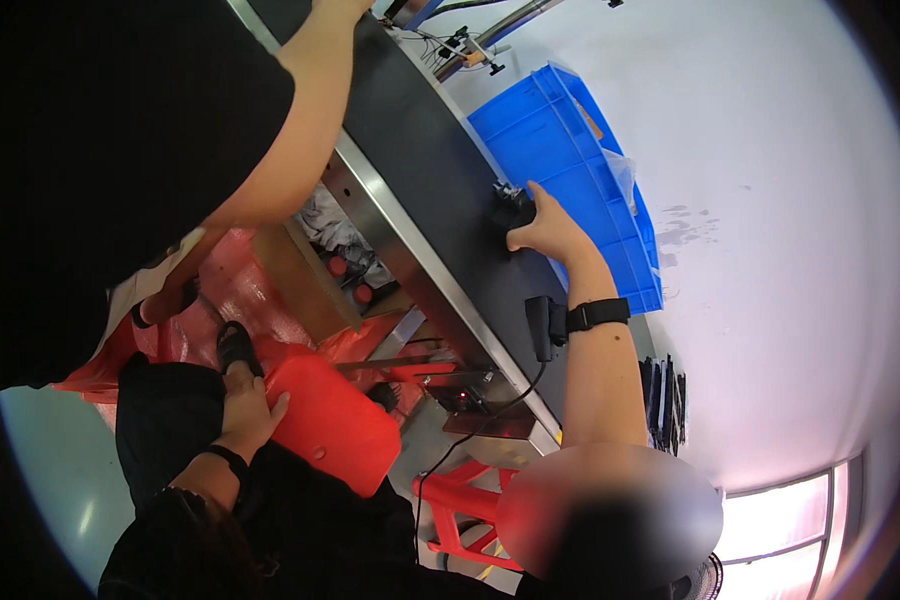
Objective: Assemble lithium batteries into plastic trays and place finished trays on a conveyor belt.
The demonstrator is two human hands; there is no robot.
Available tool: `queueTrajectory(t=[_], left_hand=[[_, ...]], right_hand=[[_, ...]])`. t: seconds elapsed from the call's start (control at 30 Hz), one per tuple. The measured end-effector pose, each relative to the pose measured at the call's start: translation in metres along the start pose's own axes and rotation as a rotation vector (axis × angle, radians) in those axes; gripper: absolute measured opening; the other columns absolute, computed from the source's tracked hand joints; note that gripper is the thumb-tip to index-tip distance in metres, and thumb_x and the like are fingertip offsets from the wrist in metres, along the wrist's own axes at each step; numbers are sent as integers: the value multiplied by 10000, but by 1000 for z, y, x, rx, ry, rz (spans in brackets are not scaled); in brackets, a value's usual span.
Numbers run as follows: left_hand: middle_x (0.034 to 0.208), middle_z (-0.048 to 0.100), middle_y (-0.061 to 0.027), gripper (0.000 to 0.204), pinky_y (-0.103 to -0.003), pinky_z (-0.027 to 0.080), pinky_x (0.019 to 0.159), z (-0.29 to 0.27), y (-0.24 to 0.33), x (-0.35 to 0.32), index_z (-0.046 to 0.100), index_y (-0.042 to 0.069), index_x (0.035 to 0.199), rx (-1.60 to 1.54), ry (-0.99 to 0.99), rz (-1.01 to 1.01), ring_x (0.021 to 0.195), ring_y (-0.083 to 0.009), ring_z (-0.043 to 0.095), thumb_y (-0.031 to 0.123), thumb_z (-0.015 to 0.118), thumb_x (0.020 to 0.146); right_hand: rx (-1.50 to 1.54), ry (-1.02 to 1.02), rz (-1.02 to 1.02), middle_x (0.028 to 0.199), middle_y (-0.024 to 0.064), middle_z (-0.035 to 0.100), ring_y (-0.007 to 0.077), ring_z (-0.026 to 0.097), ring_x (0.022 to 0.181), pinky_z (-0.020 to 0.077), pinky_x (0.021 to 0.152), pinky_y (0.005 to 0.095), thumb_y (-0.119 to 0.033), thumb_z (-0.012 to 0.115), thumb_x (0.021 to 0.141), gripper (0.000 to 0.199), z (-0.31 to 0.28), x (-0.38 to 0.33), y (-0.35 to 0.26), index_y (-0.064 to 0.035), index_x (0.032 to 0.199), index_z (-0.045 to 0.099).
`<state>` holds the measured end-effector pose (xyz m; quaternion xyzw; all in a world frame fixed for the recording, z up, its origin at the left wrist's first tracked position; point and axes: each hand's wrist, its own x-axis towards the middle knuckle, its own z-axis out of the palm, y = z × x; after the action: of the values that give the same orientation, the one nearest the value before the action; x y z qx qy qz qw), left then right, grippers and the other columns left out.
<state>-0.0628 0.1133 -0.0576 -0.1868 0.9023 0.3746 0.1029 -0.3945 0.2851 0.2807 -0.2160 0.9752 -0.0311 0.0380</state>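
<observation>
From the lower right, my right arm stretches across a dark bench top with a metal edge (410, 235). My right hand (555, 232) closes its thumb and fingers around a small black part with a shiny metal end (513, 207), whose exact kind I cannot make out. A black strap (598, 315) with a cabled black device (544, 328) sits on that wrist. Low on the left, my left hand (247, 412) lies with its thumb spread beside a red stool seat (340, 420). It appears to hold nothing; its fingertips are partly hidden.
A blue plastic crate (580, 170) stands along the bench's wall side. At left a co-worker in black reaches a forearm (315, 110) over the bench. Beneath are a cardboard box (305, 285) and red sheeting. Another red stool (465, 510) stands lower down. A blurred patch covers the lower right.
</observation>
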Motion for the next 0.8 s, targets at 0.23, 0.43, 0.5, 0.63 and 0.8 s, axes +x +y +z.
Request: queueTrajectory(t=[0.23,0.43,0.5,0.63,0.8], left_hand=[[1255,424,-292,608,-427,470,868,-7,8,1,483,-127,1133,47,21,45,1146,-400,443,390,580,828],[1221,457,-282,581,-424,478,840,13,-10,2,511,-99,1096,127,101,83,1092,-378,496,415,572,833],[1178,487,-264,559,-419,486,815,17,-9,3,524,-85,1075,195,134,60,1044,-370,523,418,569,836],[1130,507,-248,540,-410,493,797,11,-3,2,539,-80,1048,134,91,49,1033,-357,526,417,566,837],[1097,501,-233,482,-419,493,785,12,-4,2,562,-70,960,117,187,81,1003,-362,524,396,574,834]], right_hand=[[33,-319,150,1315,235,461,340,423,1251,317,1050,338,-237,764,466,1066,-13,-24,27,45,1388,308],[27,-209,205,1342,250,401,353,416,1245,355,1032,365,-217,743,451,1075,-1,-49,62,16,1400,296],[-19,-191,236,1330,250,410,359,425,1234,368,1021,368,-213,736,448,1072,-3,-63,62,16,1398,295],[-109,-118,269,1290,253,435,374,460,1189,406,986,372,-210,729,437,1071,-9,-80,65,15,1391,298],[-22,-101,247,1266,267,451,376,475,1175,411,975,369,-221,733,435,1070,-28,-81,64,14,1388,307]])
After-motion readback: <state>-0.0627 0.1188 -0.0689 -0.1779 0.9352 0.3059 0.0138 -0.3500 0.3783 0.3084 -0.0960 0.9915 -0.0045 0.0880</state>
